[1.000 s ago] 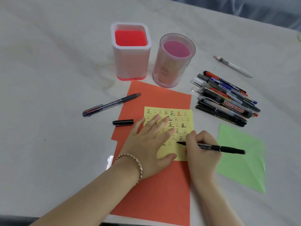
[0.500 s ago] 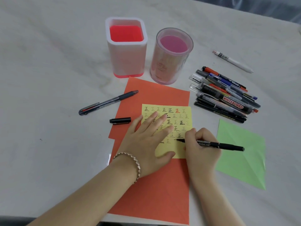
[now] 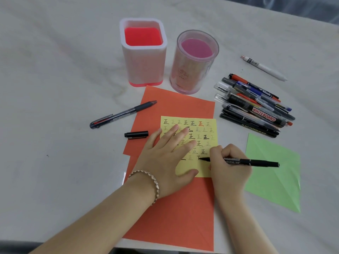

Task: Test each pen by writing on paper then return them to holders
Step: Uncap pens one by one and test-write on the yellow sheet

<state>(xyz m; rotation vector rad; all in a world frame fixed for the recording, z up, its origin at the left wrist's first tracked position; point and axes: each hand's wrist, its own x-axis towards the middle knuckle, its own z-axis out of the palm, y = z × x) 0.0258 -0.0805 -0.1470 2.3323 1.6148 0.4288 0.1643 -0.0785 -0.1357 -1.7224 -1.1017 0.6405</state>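
My right hand (image 3: 228,165) grips a black marker pen (image 3: 255,161), its tip touching the lower part of a yellow note (image 3: 205,129) covered with written characters. My left hand (image 3: 165,158) lies flat with straight fingers on the note's left side, pressing it onto an orange sheet (image 3: 174,213). The pen's black cap (image 3: 136,134) lies left of the sheet. Behind the sheet stand a square red-bottomed holder (image 3: 144,52) and a round pink holder (image 3: 194,61), both empty. A pile of several pens (image 3: 255,107) lies to the right.
A dark retractable pen (image 3: 122,114) lies left of the orange sheet. A white pen (image 3: 264,67) lies alone at the back right. A green paper (image 3: 275,173) sits under the marker's rear end. The table's front edge runs along the bottom.
The marker's tip has shifted slightly on the yellow note, leaving a fresh stroke in the bottom row. My left hand stays pressed on the note.
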